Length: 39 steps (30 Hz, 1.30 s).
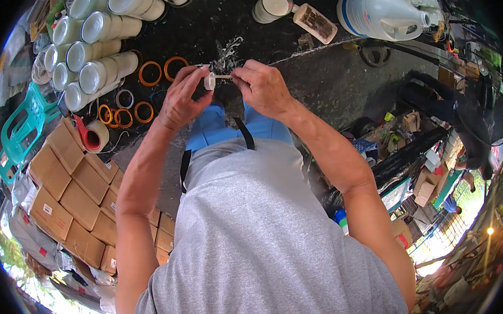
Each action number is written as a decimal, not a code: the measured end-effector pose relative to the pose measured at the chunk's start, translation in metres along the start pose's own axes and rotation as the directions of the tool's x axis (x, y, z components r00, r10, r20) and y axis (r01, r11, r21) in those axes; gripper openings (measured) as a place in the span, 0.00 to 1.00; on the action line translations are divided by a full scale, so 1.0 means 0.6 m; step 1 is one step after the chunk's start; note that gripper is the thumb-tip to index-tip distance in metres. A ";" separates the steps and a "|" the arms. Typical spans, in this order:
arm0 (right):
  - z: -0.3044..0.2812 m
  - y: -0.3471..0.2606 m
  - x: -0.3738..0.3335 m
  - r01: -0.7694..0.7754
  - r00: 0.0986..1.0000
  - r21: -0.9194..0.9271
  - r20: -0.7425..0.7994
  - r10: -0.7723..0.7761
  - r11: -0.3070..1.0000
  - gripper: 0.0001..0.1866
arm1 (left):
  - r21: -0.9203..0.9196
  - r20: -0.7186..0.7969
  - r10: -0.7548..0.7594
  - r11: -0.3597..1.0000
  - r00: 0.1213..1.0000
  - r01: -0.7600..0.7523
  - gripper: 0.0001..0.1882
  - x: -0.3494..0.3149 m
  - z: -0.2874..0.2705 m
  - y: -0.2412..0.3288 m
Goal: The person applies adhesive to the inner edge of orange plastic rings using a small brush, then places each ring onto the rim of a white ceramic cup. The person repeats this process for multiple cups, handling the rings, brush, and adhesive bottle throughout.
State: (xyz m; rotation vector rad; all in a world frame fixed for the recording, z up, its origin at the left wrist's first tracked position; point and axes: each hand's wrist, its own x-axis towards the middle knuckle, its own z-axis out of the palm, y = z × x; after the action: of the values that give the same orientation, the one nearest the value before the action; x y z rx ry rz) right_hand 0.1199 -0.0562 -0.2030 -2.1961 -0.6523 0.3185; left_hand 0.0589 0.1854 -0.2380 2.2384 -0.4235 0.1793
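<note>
My left hand (pixel 182 99) pinches a small white cap-like piece (pixel 209 82) between thumb and fingers. A thin pale stem (pixel 223 76) runs from it toward my right hand (pixel 263 87), whose fingertips close on the stem's other end. Whether cap and stem are one part I cannot tell. Both hands are raised in front of me, over a dark surface with white smears (pixel 230 54) just beyond them. Farther off stand a round white tub (pixel 276 5) and a stained rectangular container (pixel 316 24).
Whitish jars (pixel 99 27) are stacked at the far left, with orange rings (pixel 150 74) and a tape roll (pixel 94 137) nearer. A large white jug (pixel 378 15) lies far right. Brown cartons (pixel 79 201) and a teal stool (pixel 23 129) are to my left.
</note>
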 end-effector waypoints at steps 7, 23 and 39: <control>-0.016 -0.025 -0.011 -0.090 0.995 0.131 0.053 0.084 0.987 0.07 | 0.074 -0.032 0.171 0.983 0.985 -0.168 0.38 0.020 -0.034 0.006; -0.018 -0.033 -0.027 -0.716 0.593 0.668 0.736 0.326 -0.205 0.10 | 0.010 -0.156 0.256 0.966 0.954 -0.258 0.44 0.023 -0.061 0.017; 0.003 0.017 -0.061 -0.577 0.661 0.806 0.554 0.507 -0.129 0.07 | 0.251 -0.007 -0.263 0.933 0.965 0.256 0.32 -0.085 0.146 -0.047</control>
State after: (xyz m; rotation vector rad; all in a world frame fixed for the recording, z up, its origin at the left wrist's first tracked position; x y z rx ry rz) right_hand 0.0924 -0.0806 -0.2118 -0.9222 0.5565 0.9503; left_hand 0.0205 0.1474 -0.3284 2.5217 -0.1183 0.0649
